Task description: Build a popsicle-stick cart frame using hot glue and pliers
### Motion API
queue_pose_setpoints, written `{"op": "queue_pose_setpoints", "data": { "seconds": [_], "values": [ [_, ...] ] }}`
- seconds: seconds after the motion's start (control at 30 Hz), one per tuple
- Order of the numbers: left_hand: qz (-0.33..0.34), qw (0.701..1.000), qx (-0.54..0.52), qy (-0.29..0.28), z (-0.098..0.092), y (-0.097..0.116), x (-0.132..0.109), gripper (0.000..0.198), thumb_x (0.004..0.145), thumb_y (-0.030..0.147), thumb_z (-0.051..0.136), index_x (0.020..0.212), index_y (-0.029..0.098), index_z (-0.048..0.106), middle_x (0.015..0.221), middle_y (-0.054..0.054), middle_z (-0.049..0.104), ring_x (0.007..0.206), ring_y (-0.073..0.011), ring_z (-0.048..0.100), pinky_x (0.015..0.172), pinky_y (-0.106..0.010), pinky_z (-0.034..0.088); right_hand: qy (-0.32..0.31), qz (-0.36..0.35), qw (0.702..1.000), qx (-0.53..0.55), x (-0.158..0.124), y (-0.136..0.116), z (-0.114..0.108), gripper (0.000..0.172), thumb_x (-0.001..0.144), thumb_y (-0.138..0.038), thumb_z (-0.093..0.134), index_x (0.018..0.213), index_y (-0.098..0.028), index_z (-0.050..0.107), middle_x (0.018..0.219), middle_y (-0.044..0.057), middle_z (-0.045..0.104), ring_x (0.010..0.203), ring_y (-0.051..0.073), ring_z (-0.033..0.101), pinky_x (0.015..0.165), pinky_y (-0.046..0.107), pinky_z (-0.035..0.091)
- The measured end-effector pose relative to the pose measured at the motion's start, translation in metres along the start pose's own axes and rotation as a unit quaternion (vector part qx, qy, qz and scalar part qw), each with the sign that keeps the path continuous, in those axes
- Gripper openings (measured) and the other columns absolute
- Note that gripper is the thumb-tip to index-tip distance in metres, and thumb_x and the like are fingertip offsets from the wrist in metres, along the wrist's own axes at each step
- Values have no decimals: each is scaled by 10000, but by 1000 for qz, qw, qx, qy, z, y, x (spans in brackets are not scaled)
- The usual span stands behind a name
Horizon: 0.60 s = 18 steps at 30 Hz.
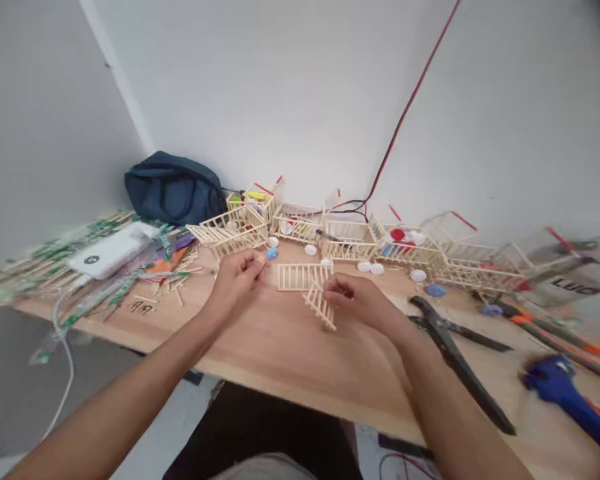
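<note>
My right hand (357,299) is closed on a small ladder-like panel of wooden sticks (320,307), held tilted just above the wooden table (290,347). A second stick panel (300,276) lies flat on the table just behind it. My left hand (237,280) hovers to the left with its fingers pinched together near a blue bottle cap (272,253); what the fingers hold, if anything, is too small to make out.
A row of small stick baskets (350,241) with red straws and bottle caps lines the wall. Large black scissors (455,353) lie at right, beside a blue glue gun (565,393). At left: a dark blue bag (173,188), a white box (110,252) and loose sticks.
</note>
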<state>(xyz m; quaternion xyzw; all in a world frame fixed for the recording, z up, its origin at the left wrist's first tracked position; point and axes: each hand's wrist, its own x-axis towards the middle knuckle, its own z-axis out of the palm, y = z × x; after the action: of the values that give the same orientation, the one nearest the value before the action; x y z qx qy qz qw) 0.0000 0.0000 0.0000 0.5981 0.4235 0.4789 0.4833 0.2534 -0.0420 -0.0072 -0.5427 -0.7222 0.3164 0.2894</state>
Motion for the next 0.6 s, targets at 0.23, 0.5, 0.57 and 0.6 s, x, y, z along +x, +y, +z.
{"op": "queue_pose_setpoints", "data": {
  "seconds": [0.23, 0.5, 0.57, 0.6],
  "values": [
    [-112, 982, -150, -21, 6, 3, -24, 307, 785, 273, 529, 549, 179, 357, 443, 90, 245, 386, -35, 179, 393, -184, 140, 63, -25, 997, -25, 1, -3, 1, 113, 821, -281, 563, 748, -197, 586, 647, -30, 564, 584, 108, 454, 563, 247, 320],
    [-70, 984, -154, -56, 3, 1, -46, 321, 831, 398, 621, 669, 121, 610, 545, 14, 503, 470, -52, 355, 453, -199, 270, 124, -37, 989, -64, 0, -7, 11, 77, 829, -245, 578, 777, -200, 611, 678, -25, 610, 590, 111, 489, 576, 246, 344],
    [-76, 986, -145, -37, 4, -1, -47, 282, 781, 386, 692, 829, 109, 704, 678, -31, 616, 520, -54, 401, 481, -198, 301, 134, -38, 988, -63, 1, -7, 12, 70, 829, -241, 582, 780, -199, 609, 683, -24, 613, 594, 112, 495, 575, 245, 346],
    [-86, 986, -141, -19, 4, -2, -47, 290, 754, 375, 724, 866, 108, 725, 720, -46, 644, 529, -52, 408, 485, -196, 304, 135, -40, 988, -63, 1, -6, 13, 68, 829, -239, 583, 783, -198, 609, 687, -23, 615, 597, 113, 499, 576, 245, 348]
  ]
}}
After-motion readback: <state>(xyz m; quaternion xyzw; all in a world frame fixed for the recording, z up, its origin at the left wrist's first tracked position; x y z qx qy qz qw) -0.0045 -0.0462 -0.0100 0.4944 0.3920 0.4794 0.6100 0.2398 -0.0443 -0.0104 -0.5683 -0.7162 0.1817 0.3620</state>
